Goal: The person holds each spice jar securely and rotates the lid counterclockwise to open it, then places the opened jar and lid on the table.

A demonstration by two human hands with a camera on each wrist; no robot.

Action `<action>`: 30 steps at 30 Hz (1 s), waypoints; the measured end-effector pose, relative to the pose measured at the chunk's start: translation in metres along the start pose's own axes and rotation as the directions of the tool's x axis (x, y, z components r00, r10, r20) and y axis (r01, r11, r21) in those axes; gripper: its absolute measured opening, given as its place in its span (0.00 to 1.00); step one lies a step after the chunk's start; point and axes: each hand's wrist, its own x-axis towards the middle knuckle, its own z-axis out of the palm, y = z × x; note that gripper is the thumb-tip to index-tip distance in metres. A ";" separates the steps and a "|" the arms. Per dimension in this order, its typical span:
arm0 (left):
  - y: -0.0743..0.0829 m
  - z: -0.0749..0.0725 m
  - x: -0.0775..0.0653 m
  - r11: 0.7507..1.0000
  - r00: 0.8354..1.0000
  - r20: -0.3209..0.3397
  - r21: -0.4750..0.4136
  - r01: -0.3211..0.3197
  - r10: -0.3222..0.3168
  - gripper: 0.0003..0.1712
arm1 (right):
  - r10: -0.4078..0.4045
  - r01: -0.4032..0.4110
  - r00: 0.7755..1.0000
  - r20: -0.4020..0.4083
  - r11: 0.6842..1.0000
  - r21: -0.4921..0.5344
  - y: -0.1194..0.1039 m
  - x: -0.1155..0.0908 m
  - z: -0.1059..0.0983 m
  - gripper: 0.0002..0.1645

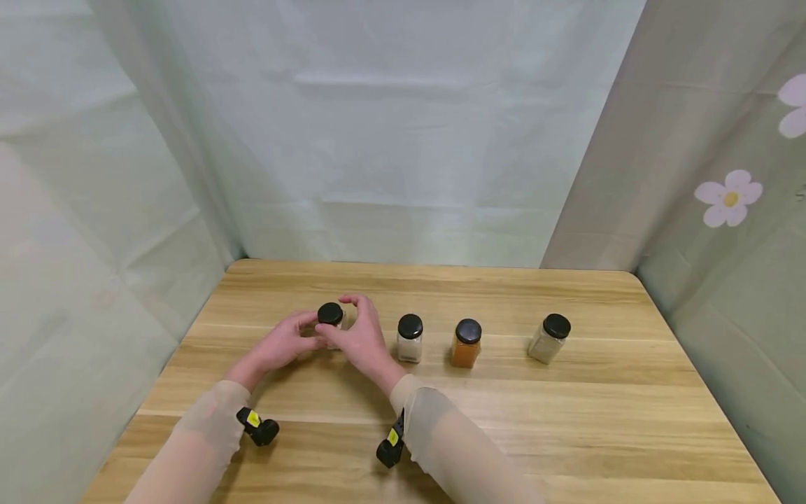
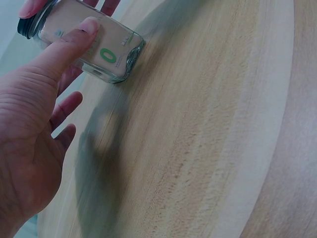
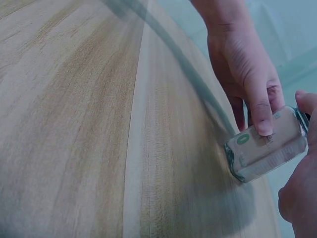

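In the head view my left hand (image 1: pixel 291 343) is at the left of the table, gripping a clear glass spice jar (image 2: pixel 94 42) by its body. The thumb presses the printed side, and a green ring mark shows on the glass. Pale contents fill the jar, topped by a black lid (image 1: pixel 330 313). My right hand (image 1: pixel 362 343) reaches in from the right, its thumb and index finger curved about opposite sides of the lid. Whether both fingertips press on it is hard to see. The jar's base is at or just above the tabletop; I cannot tell which.
Right of my hands, a jar of white contents (image 1: pixel 410 346), a jar of orange powder (image 1: pixel 465 353) and a pale jar (image 1: pixel 545 346) stand spaced in a row, all black-lidded. The wooden table (image 1: pixel 567 434) meets hanging cloth (image 1: pixel 403 140) at the back and sides.
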 end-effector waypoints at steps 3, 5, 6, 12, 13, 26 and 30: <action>0.001 0.000 0.000 1.000 1.000 0.004 0.003 -0.010 0.010 0.26 | 0.003 -0.003 1.000 -0.001 1.000 0.000 0.000 0.000 0.000 0.38; 0.001 0.001 0.000 1.000 1.000 0.002 0.001 -0.011 0.011 0.25 | 0.001 -0.001 1.000 -0.004 1.000 -0.003 0.000 0.001 0.000 0.37; 0.002 0.001 0.000 1.000 1.000 0.002 -0.002 -0.010 0.010 0.25 | 0.000 0.000 1.000 -0.006 1.000 -0.005 0.001 0.001 0.000 0.37; 0.000 0.001 -0.001 1.000 1.000 0.007 -0.006 0.000 0.000 0.25 | -0.010 0.010 1.000 0.004 1.000 -0.020 0.000 0.001 0.000 0.35; 0.000 0.001 -0.001 1.000 1.000 0.007 -0.007 -0.001 0.001 0.25 | -0.012 0.012 1.000 0.007 1.000 -0.024 0.000 0.001 0.000 0.35; 0.000 0.000 -0.001 0.999 1.000 0.013 -0.030 -0.015 0.016 0.26 | -0.050 0.053 0.998 0.034 0.997 -0.063 0.000 0.001 -0.003 0.29; 0.001 0.000 -0.002 1.000 1.000 0.015 -0.028 -0.013 0.013 0.27 | -0.055 0.057 0.997 0.046 0.997 -0.058 0.001 0.001 -0.003 0.29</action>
